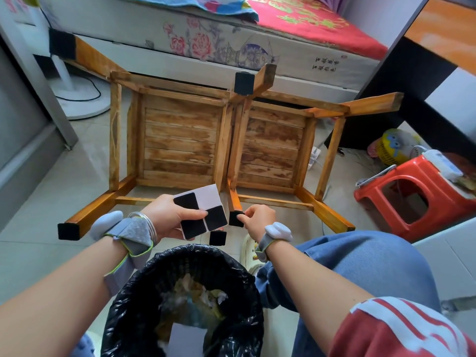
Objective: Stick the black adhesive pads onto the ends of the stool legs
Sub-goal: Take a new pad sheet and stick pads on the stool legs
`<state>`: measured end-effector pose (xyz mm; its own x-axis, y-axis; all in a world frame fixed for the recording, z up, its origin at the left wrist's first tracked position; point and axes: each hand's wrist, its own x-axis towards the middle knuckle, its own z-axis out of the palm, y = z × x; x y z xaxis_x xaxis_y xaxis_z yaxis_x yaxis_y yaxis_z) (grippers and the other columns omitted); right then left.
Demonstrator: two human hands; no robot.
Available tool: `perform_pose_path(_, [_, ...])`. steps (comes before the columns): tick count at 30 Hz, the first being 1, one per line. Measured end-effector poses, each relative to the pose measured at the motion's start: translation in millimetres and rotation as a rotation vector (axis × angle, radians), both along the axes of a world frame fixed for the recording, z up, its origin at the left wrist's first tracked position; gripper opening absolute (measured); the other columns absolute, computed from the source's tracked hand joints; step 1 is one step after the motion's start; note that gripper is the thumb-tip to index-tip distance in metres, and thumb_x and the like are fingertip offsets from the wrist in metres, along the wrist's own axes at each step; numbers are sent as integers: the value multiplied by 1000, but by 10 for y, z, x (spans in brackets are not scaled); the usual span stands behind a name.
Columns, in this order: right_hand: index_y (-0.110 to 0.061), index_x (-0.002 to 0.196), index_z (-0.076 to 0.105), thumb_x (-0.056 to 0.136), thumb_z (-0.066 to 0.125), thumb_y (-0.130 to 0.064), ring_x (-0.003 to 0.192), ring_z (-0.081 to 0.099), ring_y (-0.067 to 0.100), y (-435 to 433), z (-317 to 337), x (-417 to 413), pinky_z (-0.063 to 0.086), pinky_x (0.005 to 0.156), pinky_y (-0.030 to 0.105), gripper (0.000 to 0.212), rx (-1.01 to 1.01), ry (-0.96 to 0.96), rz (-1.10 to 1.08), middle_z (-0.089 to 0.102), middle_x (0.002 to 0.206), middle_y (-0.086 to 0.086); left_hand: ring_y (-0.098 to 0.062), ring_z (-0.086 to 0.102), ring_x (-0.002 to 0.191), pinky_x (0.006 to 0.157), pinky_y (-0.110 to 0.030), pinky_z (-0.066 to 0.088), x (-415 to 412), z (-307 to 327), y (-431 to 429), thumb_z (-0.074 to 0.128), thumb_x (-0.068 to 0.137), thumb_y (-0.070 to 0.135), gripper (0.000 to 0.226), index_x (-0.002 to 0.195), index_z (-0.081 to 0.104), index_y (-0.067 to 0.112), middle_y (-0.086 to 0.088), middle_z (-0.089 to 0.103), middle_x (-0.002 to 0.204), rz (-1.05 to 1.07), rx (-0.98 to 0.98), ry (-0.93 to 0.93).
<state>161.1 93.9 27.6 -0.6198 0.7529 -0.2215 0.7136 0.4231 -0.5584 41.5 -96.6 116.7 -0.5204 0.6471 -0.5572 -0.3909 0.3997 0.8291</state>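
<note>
the right hand (257, 217) pinches a black pad (235, 219) against a stool leg (234, 199) end; the left hand (170, 215) grips the pad sheet (201, 211) beside it. pressed off-centre, the pad could overhang and peel away.

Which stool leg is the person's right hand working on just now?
The near middle leg: the right hand presses a black pad onto its end.

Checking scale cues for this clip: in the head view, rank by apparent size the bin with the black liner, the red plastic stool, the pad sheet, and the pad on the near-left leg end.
1. Bin with the black liner, though nearness to the camera inflates it.
2. Red plastic stool, partly cut off at the frame edge.
3. Pad sheet.
4. Pad on the near-left leg end.
</note>
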Motion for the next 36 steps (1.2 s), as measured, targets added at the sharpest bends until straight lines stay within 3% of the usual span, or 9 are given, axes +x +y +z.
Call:
perform_pose_path(9, [-18,57,63,79,66,-49,65,62,18,22,-46,-37,55,64,33,38,41,-69,-22,66,68,1,-29,68,72,51,-33,57,-10,-21,5,77,68,6,28,93,65,9,-16,69,88,-1,-10,-1])
perform_pose_path(13, [-19,73,68,78,68,-49,72,63,18,92,-62,-3,52,67,30,31,-15,-61,8,71,81,-1,-30,67,73,50,-33,57,25,-12,1,76,68,5,30,95,64,9,-17,69,91,-5,-17,-1])
perform_pose_path(14, [-22,86,69,78,69,-48,77,62,15,91,-47,-3,48,70,27,27,-36,-34,26,71,89,-2,-30,67,73,51,-33,57,33,-5,-7,76,69,5,29,95,64,9,-17,69,91,-3,-19,1])
perform_pose_path(16, [-26,111,65,77,69,-49,87,61,13,60,-6,-16,43,75,23,41,-66,17,57,70,101,-4,-30,67,73,51,-33,57,35,-3,-22,77,68,6,31,96,64,9,-17,69,91,0,-23,8])
perform_pose_path(22, [-28,113,68,87,61,-40,107,62,17,-21,31,-61,38,78,19,30,-66,80,41,69,118,-3,-28,68,70,51,-33,57,-5,-9,-32,78,67,7,28,92,65,9,-15,70,86,14,-20,3])
perform_pose_path(28, [-29,116,66,84,64,-42,106,62,16,12,21,-34,38,79,20,34,-98,81,60,68,118,-4,-28,67,69,49,-32,56,49,6,-16,76,69,6,31,97,64,6,-16,69,87,0,-34,-3])
perform_pose_path(33, [-33,121,61,80,72,-32,101,62,13,2,-32,32,40,78,19,42,-64,66,118,67,120,-4,-26,66,66,48,-31,56,55,9,-9,76,69,5,30,97,64,6,-16,68,86,3,-24,-4])
perform_pose_path(36, [-37,122,56,85,65,-31,93,64,22,-46,-79,27,47,74,27,38,28,21,144,68,115,-1,-25,67,63,48,-31,56,48,10,7,75,70,5,28,96,64,6,-15,68,84,7,-23,-5])
